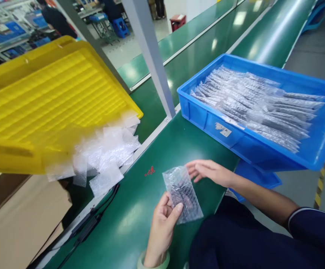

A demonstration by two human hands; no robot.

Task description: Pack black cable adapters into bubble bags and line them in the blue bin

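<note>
My left hand [165,220] pinches a clear bubble-wrap bag [189,198] between thumb and fingers, above the green work surface. Something dark lies inside the bag; its kind cannot be made out through the bubbles. At the bag's upper right edge is my right hand [207,171], its fingers loosely stretched and apart. Whether those fingertips touch the bag or only sit beside it is hard to tell. Several small red rings [150,171] lie on the green surface [134,213] left of the bag.
A blue bin [207,125] at the right holds rows of filled bubble-wrap bags [252,101]. Flat bubble-wrap bags [109,149] are heaped by a yellow tray [53,93] at the left. A grey post [151,56] rises behind. Black cables [92,224] run along the left edge.
</note>
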